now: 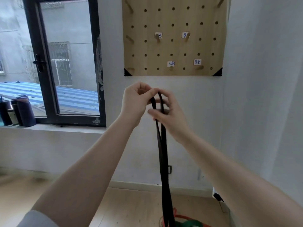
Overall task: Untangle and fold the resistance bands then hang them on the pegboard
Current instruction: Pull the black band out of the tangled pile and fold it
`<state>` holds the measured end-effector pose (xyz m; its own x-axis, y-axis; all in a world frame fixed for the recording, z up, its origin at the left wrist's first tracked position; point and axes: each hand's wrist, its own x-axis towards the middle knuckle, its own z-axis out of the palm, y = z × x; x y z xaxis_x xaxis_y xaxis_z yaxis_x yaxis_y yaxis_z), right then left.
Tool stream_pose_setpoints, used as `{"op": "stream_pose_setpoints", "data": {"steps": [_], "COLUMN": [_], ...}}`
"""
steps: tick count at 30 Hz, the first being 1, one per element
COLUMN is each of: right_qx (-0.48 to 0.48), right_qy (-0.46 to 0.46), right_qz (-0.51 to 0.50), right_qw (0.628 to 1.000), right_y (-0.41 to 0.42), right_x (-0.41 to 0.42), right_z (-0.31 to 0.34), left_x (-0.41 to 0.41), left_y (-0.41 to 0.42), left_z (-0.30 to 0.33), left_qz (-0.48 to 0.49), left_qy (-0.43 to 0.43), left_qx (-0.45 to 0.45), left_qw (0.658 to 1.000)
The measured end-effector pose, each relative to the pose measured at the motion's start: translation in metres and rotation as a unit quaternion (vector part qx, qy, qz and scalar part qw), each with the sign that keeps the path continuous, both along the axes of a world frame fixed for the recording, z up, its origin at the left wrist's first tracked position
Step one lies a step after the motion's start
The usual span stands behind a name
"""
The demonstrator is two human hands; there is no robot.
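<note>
The left hand (pixel 134 99) pinches the top of the black resistance band (pixel 162 145) with curled fingers. The right hand (pixel 170 115) holds the same loop, fingers bent around it. The band hangs down to the floor (pixel 127 208), below the wooden pegboard (pixel 173 46).

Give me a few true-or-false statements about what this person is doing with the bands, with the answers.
1. Both hands hold the black band near its top. True: the left hand and right hand grip it.
2. The black band already hangs on the pegboard. False: it is held below the board.
3. Red and green bands lie on the floor. True.
4. The pegboard has no labels. False: small handwritten labels sit by several pegs.
5. The window is to the right of the pegboard. False: it is to the left.
</note>
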<state>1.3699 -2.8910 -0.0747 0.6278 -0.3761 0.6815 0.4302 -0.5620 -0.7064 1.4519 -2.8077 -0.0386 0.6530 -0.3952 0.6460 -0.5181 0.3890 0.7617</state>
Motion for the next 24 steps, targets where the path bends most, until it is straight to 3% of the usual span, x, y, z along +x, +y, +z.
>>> {"op": "stream_pose_setpoints", "data": {"steps": [2,4,8,13,19,24], "right_qx": [-0.083,-0.074,0.023,-0.055,0.003,-0.018], "right_qy": [0.053,0.049,0.042,0.091,0.065,0.059], "right_qz": [-0.05,-0.06,-0.053,-0.093,-0.108,-0.145], "right_qw": [0.994,0.994,0.997,0.99,0.992,0.988], "right_y": [0.002,0.006,-0.002,0.003,0.005,0.005], "right_x": [0.002,0.007,0.011,0.013,0.025,0.026], "right_z": [-0.014,-0.024,-0.023,-0.036,-0.051,-0.054], "left_x": [-0.001,-0.001,0.006,0.009,0.007,0.012], "left_y": [-0.002,-0.001,0.006,0.014,0.009,0.007], "left_z": [-0.003,-0.008,-0.025,-0.04,-0.047,-0.049], "left_qz": [-0.019,-0.036,-0.028,-0.033,0.035,0.02], "left_qy": [0.067,0.085,0.052,0.077,0.0,-0.011], "left_qx": [-0.03,-0.042,-0.005,0.046,0.053,0.022], "left_qw": [0.997,0.995,0.998,0.995,0.998,1.0]}}
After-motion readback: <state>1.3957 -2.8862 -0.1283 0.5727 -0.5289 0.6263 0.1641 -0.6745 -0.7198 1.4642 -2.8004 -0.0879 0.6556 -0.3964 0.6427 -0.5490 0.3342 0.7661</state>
